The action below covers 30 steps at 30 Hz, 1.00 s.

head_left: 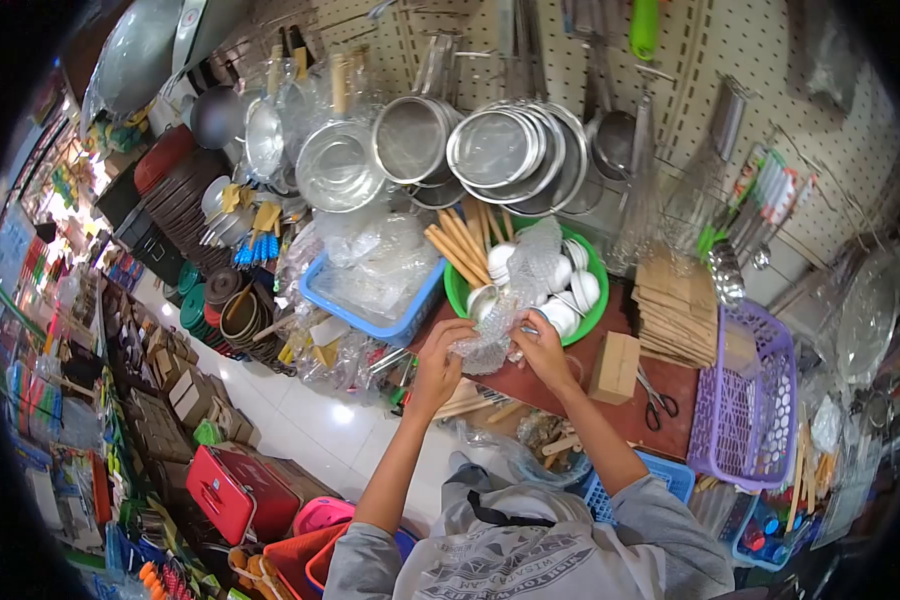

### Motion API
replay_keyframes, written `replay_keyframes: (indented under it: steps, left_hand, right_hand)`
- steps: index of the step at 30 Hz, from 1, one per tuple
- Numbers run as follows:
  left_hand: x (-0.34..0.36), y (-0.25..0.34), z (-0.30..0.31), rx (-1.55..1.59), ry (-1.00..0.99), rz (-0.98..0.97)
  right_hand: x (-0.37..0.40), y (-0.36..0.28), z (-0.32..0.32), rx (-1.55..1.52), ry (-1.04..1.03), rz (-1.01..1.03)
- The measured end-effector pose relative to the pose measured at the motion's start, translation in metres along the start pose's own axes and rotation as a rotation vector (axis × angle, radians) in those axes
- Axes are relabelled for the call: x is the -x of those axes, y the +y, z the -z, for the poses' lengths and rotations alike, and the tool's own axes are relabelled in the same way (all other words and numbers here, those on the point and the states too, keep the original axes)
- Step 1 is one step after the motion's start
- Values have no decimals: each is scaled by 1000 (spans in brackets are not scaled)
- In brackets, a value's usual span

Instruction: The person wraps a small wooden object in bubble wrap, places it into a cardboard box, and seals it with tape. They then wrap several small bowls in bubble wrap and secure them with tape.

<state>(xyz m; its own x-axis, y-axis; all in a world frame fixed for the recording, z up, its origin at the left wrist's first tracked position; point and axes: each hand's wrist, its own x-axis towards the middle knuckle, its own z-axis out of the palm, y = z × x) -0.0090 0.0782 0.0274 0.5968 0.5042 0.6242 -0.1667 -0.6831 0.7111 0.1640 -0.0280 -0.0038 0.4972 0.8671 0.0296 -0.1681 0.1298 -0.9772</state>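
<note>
A sheet of clear bubble wrap (487,352) is stretched between my two hands, its upper part trailing over the green basin. My left hand (442,362) has its fingers closed on the left edge of the wrap. On the right side, my right hand (540,348) pinches the wrap near the basin's front rim. Whether anything lies inside the wrap cannot be made out. Just beyond my hands, the green basin (598,322) holds several white rounded pieces (584,290) like small bowls, and several wooden rods (457,257) lean at its left.
A blue basket (410,322) of clear plastic bags stands left of the basin. To the right are stacked cardboard pieces (675,320), a small carton (615,368), black-handled scissors (658,405) and a purple basket (705,425). Metal strainers (492,150) hang from the pegboard above.
</note>
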Motion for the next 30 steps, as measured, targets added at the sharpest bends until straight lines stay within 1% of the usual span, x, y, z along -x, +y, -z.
replay_keyframes:
  steps: [3, 4, 6, 7, 9, 13, 14, 17, 18, 21, 22, 25, 26, 29, 30]
  left_hand:
    - [8, 15, -29, 10, 75, 4]
    - [11, 18, -38, 8, 98, 18]
    - [12, 30, -54, 11, 155, 11]
    - [15, 31, -65, 47, 210, 87]
    - [19, 30, -86, 118, 319, 240]
    - [22, 48, -123, 221, 425, 307]
    - [34, 40, -125, 245, 346, 461]
    - [51, 23, -140, 383, 215, 232]
    - [52, 23, -141, 358, 182, 176]
    - [62, 30, -151, 645, 130, 162]
    - [63, 24, -153, 578, 127, 172]
    - [70, 26, -160, 706, 239, 390]
    - [67, 25, -167, 789, 333, 441]
    - [69, -7, -164, 689, 77, 247]
    - [65, -7, -166, 717, 6, 186]
  right_hand:
    - [26, 13, 29, -88, 80, -3]
    - [37, 13, 38, -75, 123, -14]
    - [58, 11, 61, -93, 116, -95]
    - [68, 9, 71, -102, 113, -134]
    - [86, 6, 87, -133, 183, -144]
    - [123, 5, 116, -208, 328, -181]
    - [130, 7, 123, -230, 362, -194]
    - [143, 23, 154, -244, 427, -213]
    - [149, 18, 154, -255, 482, -160]
    - [161, -1, 162, -243, 535, -76]
    - [159, 12, 174, -271, 546, -61]
    - [158, 24, 197, -166, 667, -7]
    - [156, 31, 214, -162, 547, 16]
    - [149, 33, 236, 216, 545, 153]
    - [153, 8, 221, 124, 598, 96]
